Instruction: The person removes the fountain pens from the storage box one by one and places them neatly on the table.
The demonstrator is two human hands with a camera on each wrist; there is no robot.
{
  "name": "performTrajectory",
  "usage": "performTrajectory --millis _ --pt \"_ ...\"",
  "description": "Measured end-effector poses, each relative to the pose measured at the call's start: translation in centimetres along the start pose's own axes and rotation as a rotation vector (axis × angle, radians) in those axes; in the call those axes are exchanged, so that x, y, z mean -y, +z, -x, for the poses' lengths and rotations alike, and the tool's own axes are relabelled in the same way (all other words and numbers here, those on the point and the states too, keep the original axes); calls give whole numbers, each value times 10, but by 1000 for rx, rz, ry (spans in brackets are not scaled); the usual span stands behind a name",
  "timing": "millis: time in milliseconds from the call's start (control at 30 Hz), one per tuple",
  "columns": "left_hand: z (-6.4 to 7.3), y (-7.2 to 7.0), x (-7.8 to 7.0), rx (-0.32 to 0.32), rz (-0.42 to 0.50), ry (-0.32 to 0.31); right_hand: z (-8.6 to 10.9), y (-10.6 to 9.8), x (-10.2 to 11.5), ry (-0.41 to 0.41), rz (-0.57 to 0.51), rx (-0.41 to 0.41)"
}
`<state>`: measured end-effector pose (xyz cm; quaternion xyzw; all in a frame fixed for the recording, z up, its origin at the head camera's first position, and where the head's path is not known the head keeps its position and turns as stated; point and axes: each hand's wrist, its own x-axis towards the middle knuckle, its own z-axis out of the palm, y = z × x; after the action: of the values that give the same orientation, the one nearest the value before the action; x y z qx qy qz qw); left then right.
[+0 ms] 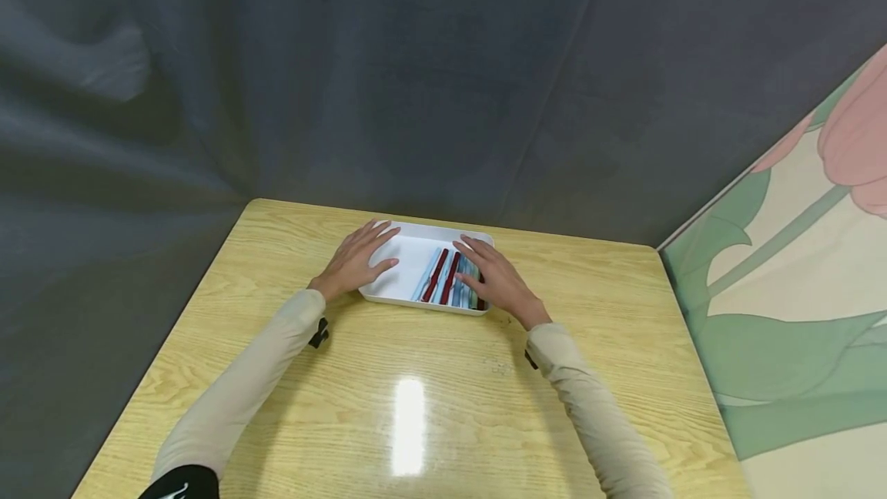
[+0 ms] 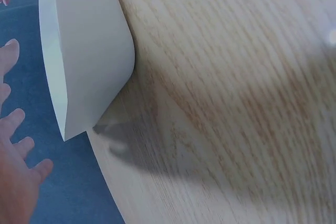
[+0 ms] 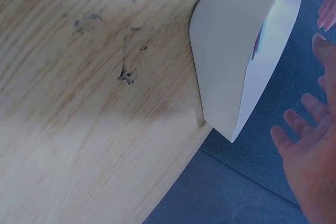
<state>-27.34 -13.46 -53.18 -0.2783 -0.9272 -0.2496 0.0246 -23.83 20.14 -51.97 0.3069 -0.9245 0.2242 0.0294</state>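
Observation:
A shallow white tray (image 1: pixel 410 251) lies near the back edge of the table. Several slim, pen-like sticks (image 1: pixel 450 277), light blue and dark red with some green, lie side by side in its right half. My left hand (image 1: pixel 355 262) is over the tray's left end, fingers spread and holding nothing. Over the right end, my right hand (image 1: pixel 500 281) has its fingers extended above the sticks and partly hides them. In the left wrist view, the left hand (image 2: pixel 18 174) shows beside the tray wall (image 2: pixel 92 40). The right wrist view shows the right hand (image 3: pixel 315 145) with loosely bent fingers.
The light wood table (image 1: pixel 333 406) has a bright glare spot near its middle. Dark marks (image 3: pixel 126 72) show on the wood beside the tray. A dark curtain (image 1: pixel 416 83) hangs behind the table, and a flower-patterned cloth (image 1: pixel 797 329) hangs at the right.

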Motion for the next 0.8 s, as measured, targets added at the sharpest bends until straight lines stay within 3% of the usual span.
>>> performTrajectory --millis 233,567,800 --pt "1 0 1 -6 21 -27 0 3 -1 36 -16 23" --pt "2 2 4 -24 56 -157 0 7 0 118 -48 29" --pt "5 3 8 -37 100 -220 -5 7 4 151 -47 -30"
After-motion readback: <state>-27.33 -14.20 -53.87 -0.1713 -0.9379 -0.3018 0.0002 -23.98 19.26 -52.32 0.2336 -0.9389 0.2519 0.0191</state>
